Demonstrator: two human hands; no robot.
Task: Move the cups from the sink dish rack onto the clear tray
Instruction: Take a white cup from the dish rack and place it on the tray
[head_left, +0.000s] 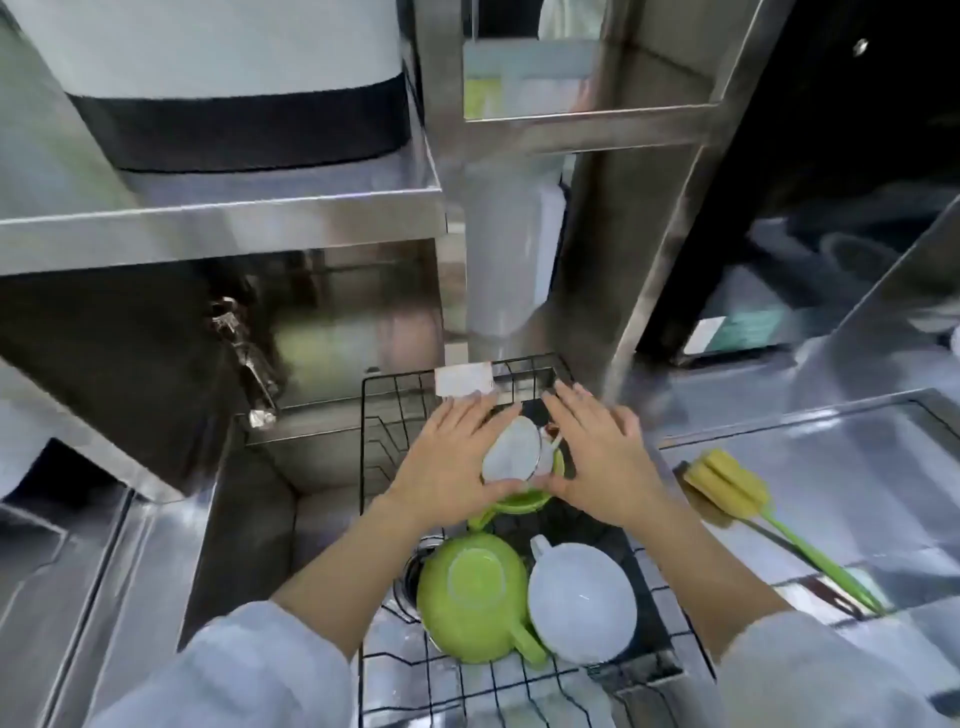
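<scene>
Head view showed the white cup (511, 449) mid-frame, cradled between both hands. Left hand (447, 457) and right hand (602, 457) flanked it equally close, fingers spread wide, above the rack (395, 395).

No text can be read; the labels are blurred.

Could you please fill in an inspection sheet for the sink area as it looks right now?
Surface: black wire dish rack set over a steel sink; steel counter to the right.
Job's things: white cup between both hands above a green cup; nearer, an upturned green cup beside an upturned white cup. Clear tray: not seen.
Clutter: yellow sponge brush with a green handle on the counter.
Grippers: left hand and right hand, fingers spread, cupping the white cup.
Cables: nothing seen.
Surroundings: steel shelving, tap at left.
</scene>
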